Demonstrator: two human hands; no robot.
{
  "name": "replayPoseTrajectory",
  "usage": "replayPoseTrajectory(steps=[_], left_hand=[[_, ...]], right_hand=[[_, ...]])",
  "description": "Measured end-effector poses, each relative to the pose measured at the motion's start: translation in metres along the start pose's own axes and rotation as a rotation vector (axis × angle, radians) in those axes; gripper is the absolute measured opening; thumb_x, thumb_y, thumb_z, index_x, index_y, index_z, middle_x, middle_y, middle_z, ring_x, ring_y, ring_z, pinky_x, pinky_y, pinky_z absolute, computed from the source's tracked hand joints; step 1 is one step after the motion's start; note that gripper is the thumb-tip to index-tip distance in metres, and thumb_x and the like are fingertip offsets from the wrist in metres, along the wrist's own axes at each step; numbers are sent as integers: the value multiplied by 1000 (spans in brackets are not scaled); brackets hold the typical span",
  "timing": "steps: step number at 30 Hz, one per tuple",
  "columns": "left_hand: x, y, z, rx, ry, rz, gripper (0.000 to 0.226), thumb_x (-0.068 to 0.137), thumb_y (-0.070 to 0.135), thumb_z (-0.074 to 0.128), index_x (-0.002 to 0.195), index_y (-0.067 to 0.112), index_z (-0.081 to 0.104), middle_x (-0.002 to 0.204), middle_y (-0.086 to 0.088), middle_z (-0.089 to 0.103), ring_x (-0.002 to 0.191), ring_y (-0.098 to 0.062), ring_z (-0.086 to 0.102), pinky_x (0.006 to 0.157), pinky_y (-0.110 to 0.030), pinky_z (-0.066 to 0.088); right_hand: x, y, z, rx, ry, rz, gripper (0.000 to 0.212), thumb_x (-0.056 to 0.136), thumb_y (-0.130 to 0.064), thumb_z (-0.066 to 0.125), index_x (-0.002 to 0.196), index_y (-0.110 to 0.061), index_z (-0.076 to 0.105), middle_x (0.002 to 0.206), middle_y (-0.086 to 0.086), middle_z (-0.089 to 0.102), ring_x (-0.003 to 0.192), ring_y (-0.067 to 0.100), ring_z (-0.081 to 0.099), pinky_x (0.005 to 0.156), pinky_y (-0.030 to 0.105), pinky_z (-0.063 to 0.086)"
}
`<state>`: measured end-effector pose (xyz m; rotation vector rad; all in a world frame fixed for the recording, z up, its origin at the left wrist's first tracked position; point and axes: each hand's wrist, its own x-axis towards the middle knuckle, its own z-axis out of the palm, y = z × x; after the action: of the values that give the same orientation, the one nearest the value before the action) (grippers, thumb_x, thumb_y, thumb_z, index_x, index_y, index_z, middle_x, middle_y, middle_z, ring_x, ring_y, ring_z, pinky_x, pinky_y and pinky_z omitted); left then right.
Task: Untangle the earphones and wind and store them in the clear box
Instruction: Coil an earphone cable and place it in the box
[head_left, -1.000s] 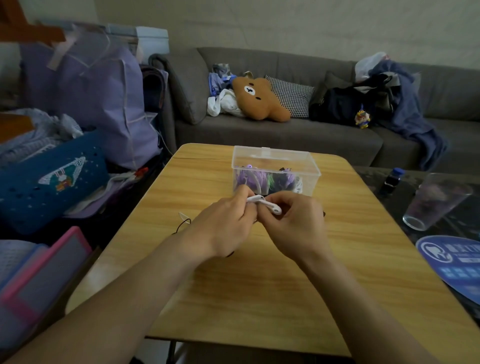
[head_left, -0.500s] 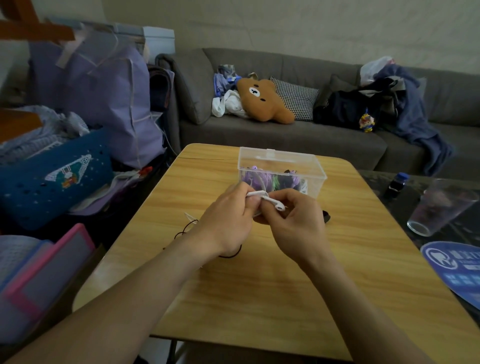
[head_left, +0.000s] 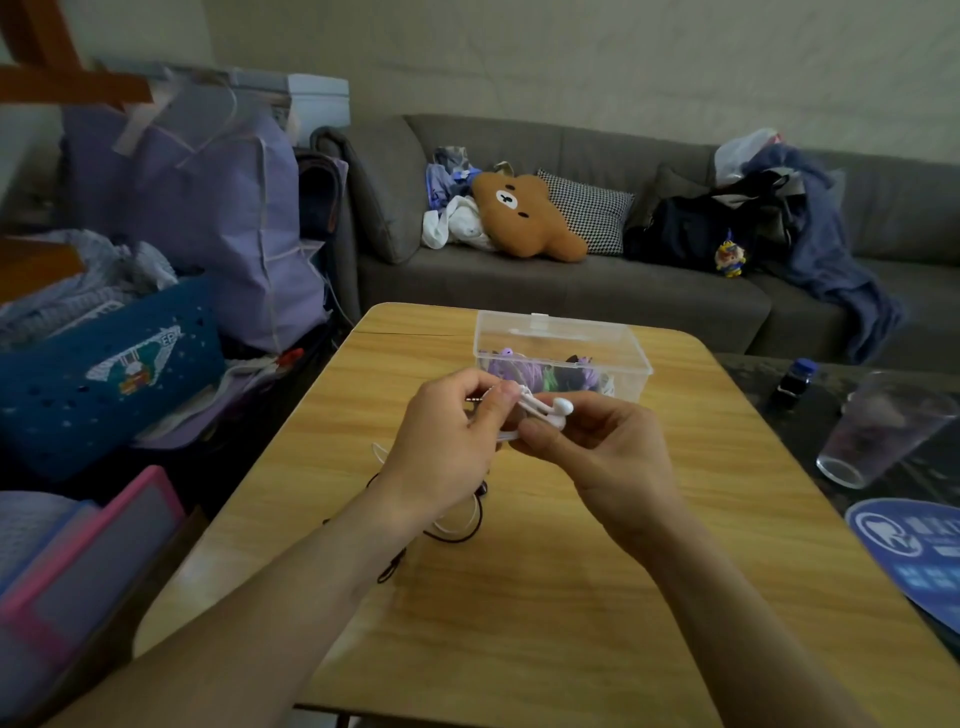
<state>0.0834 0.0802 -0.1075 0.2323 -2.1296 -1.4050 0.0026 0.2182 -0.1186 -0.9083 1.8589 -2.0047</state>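
Both hands meet above the middle of the wooden table (head_left: 571, 597), just in front of the clear box (head_left: 561, 338). My left hand (head_left: 447, 447) pinches the white earphones (head_left: 550, 408) by the stems and cord. My right hand (head_left: 602, 457) pinches the same earphones from below, the white buds sticking out above its thumb. White cord and a dark cable (head_left: 457, 530) trail down from my left hand onto the table. The open box holds purple, green and dark wound earphones.
A grey sofa (head_left: 571, 291) with a bear cushion, pillows and clothes runs behind the table. Bags and a blue basket (head_left: 104, 374) crowd the left. On the right, a dark side table carries a tumbler (head_left: 878, 431) lying tilted, a small bottle (head_left: 797, 376) and a blue fan (head_left: 914, 545).
The hands have lifted a little and the white buds now show more clearly above my right thumb. More cord and dark cable show below my left hand.
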Motion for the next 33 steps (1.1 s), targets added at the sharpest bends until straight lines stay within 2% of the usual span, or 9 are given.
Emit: replayPoseTrajectory(steps=[7,10,14,16,20,24,26,29,33], left_hand=[[0,1,-3,-126,-4,-121,17,99,27,57,111,19,66,106,-1,66,75,-14,70,54,-25,55],[0,4,-3,-175,-16,-162,15,100,27,56,110,22,66,106,-2,67,72,-12,68,54,-25,54],[-1,9,-4,-257,-25,-198,12,100,25,56,108,25,65,102,-7,70,68,-18,67,55,-29,53],[-1,11,-4,-245,-3,-197,10,99,25,58,108,25,63,102,-6,70,64,-18,66,54,-28,52],[-2,11,2,-190,51,-194,11,98,21,59,109,21,60,105,-7,67,62,-11,64,45,-14,45],[-3,6,7,-61,59,-121,6,99,23,58,103,20,62,105,1,65,73,-12,67,52,-20,55],[-3,5,7,-27,55,-101,9,99,24,58,102,17,63,102,4,64,77,-12,66,53,-21,55],[-3,5,7,-27,41,-94,12,99,22,58,104,14,65,104,1,64,81,-13,64,51,-12,48],[-1,4,8,-114,33,-156,15,99,25,59,102,13,66,97,-8,68,63,-15,65,45,-16,43]], right_hand=[[-1,1,-1,-34,-9,-25,30,80,-1,77,110,-4,72,100,9,77,96,25,74,90,50,59],[0,-2,-4,-53,-40,-44,38,78,-4,78,115,-7,70,104,7,77,99,23,74,91,49,59],[0,-7,-10,-74,-103,-84,58,77,-10,78,132,-23,61,106,2,77,100,20,73,90,41,59],[-2,-9,-9,-161,-149,-104,54,85,-7,74,134,-24,61,106,0,76,100,17,73,89,36,59],[-6,-12,-1,-243,-86,-117,28,88,-22,73,117,-20,73,98,-4,77,94,14,73,82,35,62],[-8,-10,11,-236,46,-114,24,91,-35,67,101,-15,76,84,-2,77,78,13,74,59,26,59],[-7,-11,14,-177,58,-48,28,100,-31,55,96,-10,73,81,2,76,73,14,73,56,26,57],[-5,-15,12,19,82,85,36,106,-16,40,90,-3,70,74,7,74,67,18,71,57,32,57],[-2,-12,9,139,90,172,29,101,-10,47,90,-3,72,76,9,73,72,22,68,64,32,56]])
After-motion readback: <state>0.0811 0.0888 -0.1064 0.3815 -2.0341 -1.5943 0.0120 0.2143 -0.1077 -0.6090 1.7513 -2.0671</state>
